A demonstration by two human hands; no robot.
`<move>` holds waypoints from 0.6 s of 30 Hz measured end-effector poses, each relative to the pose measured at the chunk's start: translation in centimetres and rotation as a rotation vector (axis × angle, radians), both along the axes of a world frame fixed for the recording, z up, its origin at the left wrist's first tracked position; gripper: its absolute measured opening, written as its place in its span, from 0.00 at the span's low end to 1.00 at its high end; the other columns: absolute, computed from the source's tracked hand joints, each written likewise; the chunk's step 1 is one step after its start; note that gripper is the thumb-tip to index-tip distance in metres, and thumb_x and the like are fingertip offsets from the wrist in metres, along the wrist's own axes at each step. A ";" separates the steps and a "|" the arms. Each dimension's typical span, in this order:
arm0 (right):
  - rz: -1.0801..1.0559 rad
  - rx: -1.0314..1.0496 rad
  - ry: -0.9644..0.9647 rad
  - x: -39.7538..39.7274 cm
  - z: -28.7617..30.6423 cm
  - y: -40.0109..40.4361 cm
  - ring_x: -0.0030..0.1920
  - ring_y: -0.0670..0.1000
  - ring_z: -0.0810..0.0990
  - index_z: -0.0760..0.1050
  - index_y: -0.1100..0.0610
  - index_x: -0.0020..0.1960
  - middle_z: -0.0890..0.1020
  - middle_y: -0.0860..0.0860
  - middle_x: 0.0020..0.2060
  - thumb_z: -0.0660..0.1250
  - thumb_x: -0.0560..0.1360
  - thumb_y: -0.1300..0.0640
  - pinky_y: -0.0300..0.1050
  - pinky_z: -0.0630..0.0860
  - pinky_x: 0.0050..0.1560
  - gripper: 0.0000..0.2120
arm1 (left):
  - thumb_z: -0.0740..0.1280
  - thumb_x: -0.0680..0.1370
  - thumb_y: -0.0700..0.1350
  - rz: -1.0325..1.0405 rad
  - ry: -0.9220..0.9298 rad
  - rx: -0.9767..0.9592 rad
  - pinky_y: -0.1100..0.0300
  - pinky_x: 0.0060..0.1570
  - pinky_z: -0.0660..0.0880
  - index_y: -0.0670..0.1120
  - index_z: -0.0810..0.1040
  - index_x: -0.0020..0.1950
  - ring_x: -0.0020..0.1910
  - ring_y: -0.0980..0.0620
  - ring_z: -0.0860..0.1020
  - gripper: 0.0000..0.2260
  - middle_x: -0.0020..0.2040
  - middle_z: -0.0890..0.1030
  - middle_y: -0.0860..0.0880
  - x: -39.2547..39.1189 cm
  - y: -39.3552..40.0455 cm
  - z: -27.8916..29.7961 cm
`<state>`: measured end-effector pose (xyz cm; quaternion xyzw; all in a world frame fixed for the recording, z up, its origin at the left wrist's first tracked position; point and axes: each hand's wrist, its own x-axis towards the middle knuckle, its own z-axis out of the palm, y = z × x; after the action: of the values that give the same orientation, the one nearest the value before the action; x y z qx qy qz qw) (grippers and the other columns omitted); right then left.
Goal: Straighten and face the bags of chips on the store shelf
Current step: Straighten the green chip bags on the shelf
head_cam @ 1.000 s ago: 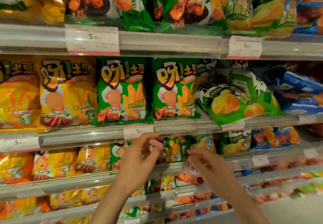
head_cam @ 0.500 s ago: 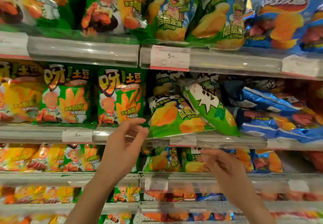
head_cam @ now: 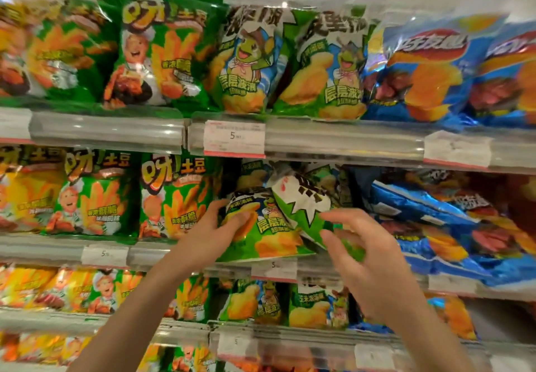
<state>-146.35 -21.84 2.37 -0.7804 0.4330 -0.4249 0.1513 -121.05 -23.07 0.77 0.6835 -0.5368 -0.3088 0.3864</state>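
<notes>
**Ana:** Head view puts us square on the middle shelf (head_cam: 179, 251), at the two slumped green bags. Which step do you reckon this is?

**Ben:** The start of the straightening, I'd say. The left hand (head_cam: 208, 234) is on the front green bag (head_cam: 261, 226), thumb over its upper left corner and fingers curled against its face. That bag leans forward over the shelf lip, bottom edge just above the price tag (head_cam: 274, 268).

**Ana:** And the right hand (head_cam: 359, 258)?

**Ben:** Fingers spread and slightly bent, right at the lower end of the tipped bag (head_cam: 301, 203). I can't tell whether it touches yet; it isn't gripping.

**Ana:** That one is lying diagonally, white top pointing up and left, propped on the front bag.

**Ben:** So the next move likely calls for both hands: take the tipped bag by its edges, swing it upright, and push the front one back so the two stand side by side, faces out.

**Ana:** Anything in the way?

**Ben:** The blue bags (head_cam: 435, 226) just to the right have slid flat and spill toward that slot, so room is tight. On the left the green fries bag (head_cam: 171, 197) stands upright and close; nudging it would undo a tidy row. The upper shelf rail (head_cam: 333, 139) also hangs low over the tops.
</notes>
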 end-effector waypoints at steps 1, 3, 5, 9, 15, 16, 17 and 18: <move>-0.031 -0.066 0.102 0.3 0.3 -1.2 0.64 0.38 0.72 0.74 0.48 0.66 0.75 0.40 0.63 0.66 0.78 0.53 0.34 0.68 0.66 0.16 | 0.62 0.78 0.65 -0.015 0.017 -0.004 0.63 0.45 0.72 0.60 0.59 0.76 0.45 0.61 0.76 0.28 0.55 0.74 0.62 0.1 -0.4 -0.1; -0.079 -0.058 0.284 0.8 0.6 -3.9 0.74 0.46 0.62 0.62 0.49 0.76 0.65 0.46 0.73 0.67 0.78 0.53 0.39 0.58 0.73 0.28 | 0.64 0.74 0.70 -0.039 0.058 -0.013 0.55 0.57 0.77 0.64 0.57 0.77 0.54 0.55 0.79 0.34 0.63 0.75 0.57 0.5 -0.9 -0.4; -0.095 0.069 0.399 1.3 0.6 -6.1 0.78 0.52 0.53 0.49 0.50 0.80 0.54 0.49 0.79 0.68 0.78 0.49 0.47 0.53 0.77 0.38 | 0.66 0.69 0.73 -0.058 0.069 -0.030 0.47 0.65 0.74 0.67 0.57 0.76 0.62 0.49 0.79 0.38 0.69 0.74 0.53 1.0 -1.2 -1.0; -0.103 0.155 0.399 1.3 0.2 -7.5 0.76 0.55 0.62 0.48 0.50 0.80 0.60 0.52 0.78 0.70 0.75 0.45 0.48 0.62 0.73 0.43 | 0.68 0.76 0.63 -0.112 0.128 -0.171 0.54 0.59 0.79 0.68 0.60 0.75 0.57 0.59 0.80 0.30 0.62 0.75 0.64 0.8 -0.6 -1.4; -0.267 0.073 0.170 0.5 0.2 -7.5 0.64 0.58 0.76 0.59 0.53 0.75 0.76 0.54 0.66 0.71 0.75 0.47 0.49 0.74 0.56 0.35 | 0.70 0.78 0.57 -0.151 0.016 -0.373 0.53 0.60 0.79 0.69 0.61 0.74 0.60 0.60 0.78 0.28 0.66 0.74 0.62 0.7 -1.2 -1.6; -0.282 0.073 0.146 0.5 0.1 -7.6 0.63 0.58 0.76 0.59 0.53 0.75 0.76 0.54 0.66 0.71 0.75 0.46 0.49 0.73 0.55 0.35 | 0.69 0.78 0.57 -0.142 -0.021 -0.406 0.55 0.62 0.77 0.69 0.61 0.74 0.62 0.62 0.76 0.28 0.69 0.73 0.61 0.8 -1.6 -1.7; -0.296 0.072 0.129 0.4 0.0 -7.6 0.63 0.58 0.77 0.59 0.53 0.75 0.76 0.54 0.66 0.71 0.74 0.46 0.49 0.73 0.54 0.35 | 0.69 0.78 0.56 -0.130 -0.063 -0.445 0.59 0.64 0.75 0.68 0.61 0.74 0.64 0.64 0.73 0.28 0.71 0.70 0.60 0.8 -2.0 -1.8; -0.311 0.071 0.116 0.4 -0.1 -7.6 0.62 0.58 0.77 0.59 0.52 0.75 0.77 0.54 0.65 0.71 0.74 0.45 0.49 0.74 0.54 0.35 | 0.68 0.79 0.55 -0.112 -0.114 -0.475 0.64 0.64 0.71 0.67 0.59 0.75 0.65 0.65 0.70 0.28 0.73 0.67 0.60 0.8 -2.4 -1.8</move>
<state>-145.94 -29.47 2.25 -0.7214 0.5713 -0.3819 0.0858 -120.27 -25.51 -1.06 0.5590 -0.6523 -0.1562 0.4875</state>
